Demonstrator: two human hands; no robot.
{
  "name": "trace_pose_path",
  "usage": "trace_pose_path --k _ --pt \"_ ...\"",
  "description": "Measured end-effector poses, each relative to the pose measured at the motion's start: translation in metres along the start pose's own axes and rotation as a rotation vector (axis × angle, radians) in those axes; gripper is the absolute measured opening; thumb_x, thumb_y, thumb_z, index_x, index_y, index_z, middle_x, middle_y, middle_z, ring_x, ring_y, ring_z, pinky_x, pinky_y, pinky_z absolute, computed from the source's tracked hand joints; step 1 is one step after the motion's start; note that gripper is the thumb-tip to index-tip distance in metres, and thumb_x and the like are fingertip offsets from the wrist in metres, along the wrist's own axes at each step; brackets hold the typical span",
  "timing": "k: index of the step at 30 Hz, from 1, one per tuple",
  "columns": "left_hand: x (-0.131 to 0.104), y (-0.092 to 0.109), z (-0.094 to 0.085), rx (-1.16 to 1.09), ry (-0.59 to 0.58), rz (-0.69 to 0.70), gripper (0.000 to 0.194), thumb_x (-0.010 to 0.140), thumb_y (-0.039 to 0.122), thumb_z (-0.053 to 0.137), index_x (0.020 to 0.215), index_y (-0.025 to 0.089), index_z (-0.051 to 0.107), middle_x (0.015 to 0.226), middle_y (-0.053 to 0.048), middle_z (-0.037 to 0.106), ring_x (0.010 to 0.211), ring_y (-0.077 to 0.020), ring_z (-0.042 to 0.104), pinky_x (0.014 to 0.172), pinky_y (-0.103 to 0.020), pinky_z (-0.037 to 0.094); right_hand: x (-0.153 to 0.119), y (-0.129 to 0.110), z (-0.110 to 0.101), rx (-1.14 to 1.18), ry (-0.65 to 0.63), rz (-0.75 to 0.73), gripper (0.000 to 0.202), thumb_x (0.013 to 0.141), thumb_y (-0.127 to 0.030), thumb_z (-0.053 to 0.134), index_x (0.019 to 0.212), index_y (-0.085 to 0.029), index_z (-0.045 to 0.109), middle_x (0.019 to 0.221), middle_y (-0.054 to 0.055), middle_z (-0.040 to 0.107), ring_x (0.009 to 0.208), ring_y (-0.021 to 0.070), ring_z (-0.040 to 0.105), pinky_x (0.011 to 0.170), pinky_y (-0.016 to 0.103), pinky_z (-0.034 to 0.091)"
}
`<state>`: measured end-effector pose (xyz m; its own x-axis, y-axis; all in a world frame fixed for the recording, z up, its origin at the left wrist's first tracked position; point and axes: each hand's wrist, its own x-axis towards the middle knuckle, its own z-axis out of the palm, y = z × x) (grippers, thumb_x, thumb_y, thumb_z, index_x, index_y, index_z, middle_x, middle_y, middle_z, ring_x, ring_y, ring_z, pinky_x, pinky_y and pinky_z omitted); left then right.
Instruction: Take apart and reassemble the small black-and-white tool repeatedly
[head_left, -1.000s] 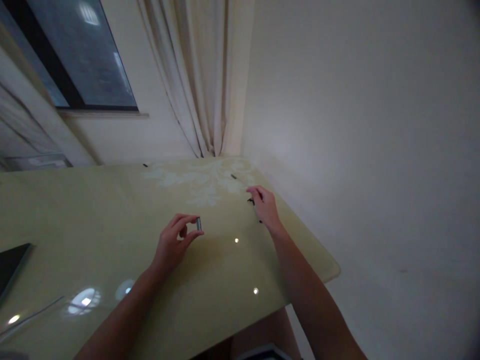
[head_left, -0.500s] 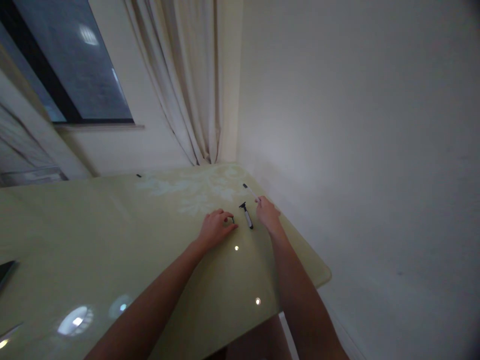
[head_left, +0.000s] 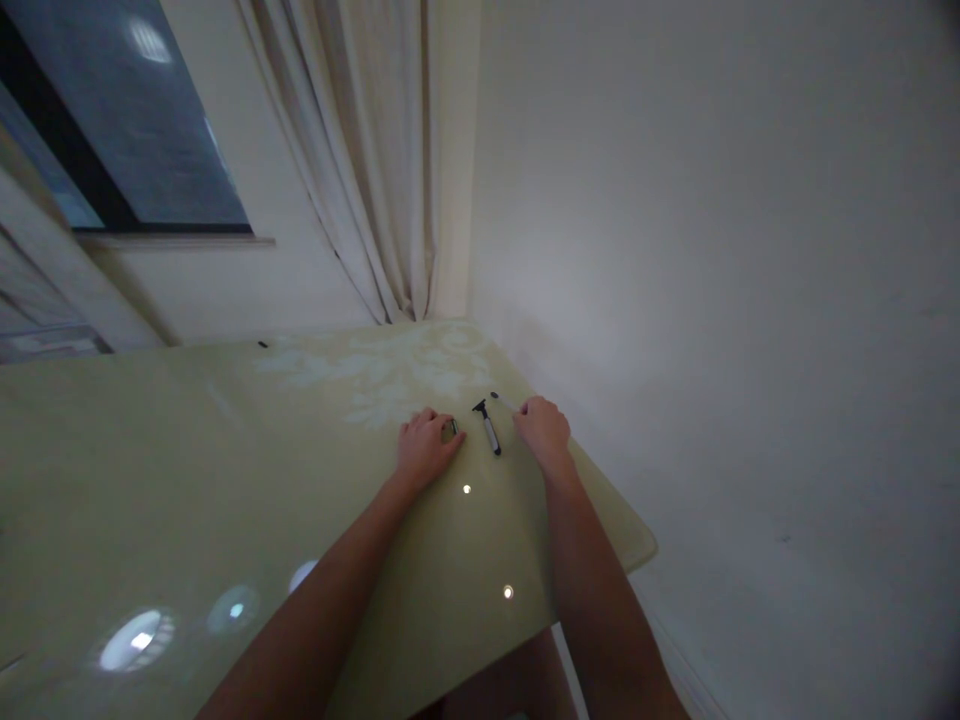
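Note:
My left hand [head_left: 429, 447] rests on the table, thumb and fingers pinching a small dark piece [head_left: 454, 427] too small to make out fully. Just right of it lies a razor [head_left: 489, 430] with a black head and a grey-and-black handle, its head pointing away from me. Beyond the razor, my right hand [head_left: 546, 430] grips the white handle of what looks like a toothbrush [head_left: 505, 403]. Its dark head points left and away, near the razor's head. The rest of the handle is hidden inside my right hand.
The glossy pale green table [head_left: 285, 480] meets the wall [head_left: 712, 300] on the right. A small dark object [head_left: 262, 344] lies at the far edge. Curtains [head_left: 375, 180] hang behind, beside a window [head_left: 150, 130]. Ceiling lights reflect on the tabletop.
My right hand has drawn the toothbrush slightly back toward me, and its head now sits closer to the razor's. My left hand keeps its pinch; the view has shifted a little.

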<state>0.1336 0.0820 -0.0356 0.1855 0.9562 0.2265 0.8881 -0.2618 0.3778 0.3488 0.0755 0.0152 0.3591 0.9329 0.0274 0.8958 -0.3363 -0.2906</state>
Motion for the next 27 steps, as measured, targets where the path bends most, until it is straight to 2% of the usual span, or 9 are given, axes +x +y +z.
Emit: trace_pose_path --k 6,13,17,20,24,27 --pt "0.003 0.000 0.002 -0.040 0.003 -0.001 0.045 0.092 0.053 0.066 0.125 0.023 0.073 0.117 -0.010 0.070 0.115 -0.0296 0.063 0.097 -0.041 0.043 0.002 0.008 -0.001 0.019 -0.106 0.027 0.026 0.086 -0.027 0.070 0.109 -0.018 0.076 0.117 0.020 0.074 0.109 0.0339 0.073 0.084 0.038 0.056" --pt "0.005 0.000 0.000 -0.095 -0.003 -0.023 0.046 0.089 0.050 0.069 0.126 0.023 0.073 0.115 -0.009 0.071 0.114 -0.0289 0.064 0.098 -0.042 0.043 0.002 0.010 -0.004 0.023 -0.115 0.036 0.028 0.083 -0.029 0.072 0.108 -0.018 0.076 0.118 0.019 0.074 0.108 0.0344 0.073 0.082 0.037 0.056" --pt "0.005 -0.003 0.001 -0.127 0.003 -0.015 0.048 0.088 0.048 0.071 0.129 0.024 0.072 0.124 -0.010 0.068 0.120 -0.0292 0.063 0.102 -0.043 0.042 -0.001 -0.001 -0.001 0.070 0.016 0.016 0.028 0.092 -0.042 0.064 0.105 -0.020 0.076 0.110 0.016 0.076 0.103 0.0309 0.073 0.078 0.034 0.054" --pt "0.006 -0.006 0.002 -0.155 0.004 -0.011 0.038 0.089 0.046 0.070 0.120 0.024 0.076 0.126 -0.011 0.067 0.122 -0.0301 0.062 0.104 -0.045 0.043 -0.005 -0.016 0.006 0.088 0.110 -0.067 0.029 0.100 -0.042 0.055 0.104 -0.022 0.075 0.106 0.013 0.077 0.100 0.0263 0.073 0.080 0.032 0.051" --pt "0.005 -0.007 0.000 -0.217 0.002 -0.009 0.035 0.089 0.045 0.071 0.114 0.021 0.076 0.121 -0.011 0.067 0.104 -0.0252 0.068 0.096 -0.040 0.050 -0.010 -0.030 0.017 0.056 0.099 -0.186 0.026 0.101 -0.039 0.055 0.103 -0.022 0.074 0.108 0.012 0.077 0.100 0.0241 0.072 0.080 0.030 0.049" --pt "-0.004 -0.022 -0.012 -0.267 -0.013 0.009 0.037 0.085 0.043 0.074 0.114 0.020 0.074 0.118 -0.009 0.067 0.087 -0.0198 0.069 0.085 -0.035 0.055 -0.012 -0.033 0.022 0.037 0.086 -0.205 0.026 0.102 -0.039 0.055 0.105 -0.021 0.073 0.108 0.012 0.076 0.099 0.0242 0.072 0.079 0.030 0.049"
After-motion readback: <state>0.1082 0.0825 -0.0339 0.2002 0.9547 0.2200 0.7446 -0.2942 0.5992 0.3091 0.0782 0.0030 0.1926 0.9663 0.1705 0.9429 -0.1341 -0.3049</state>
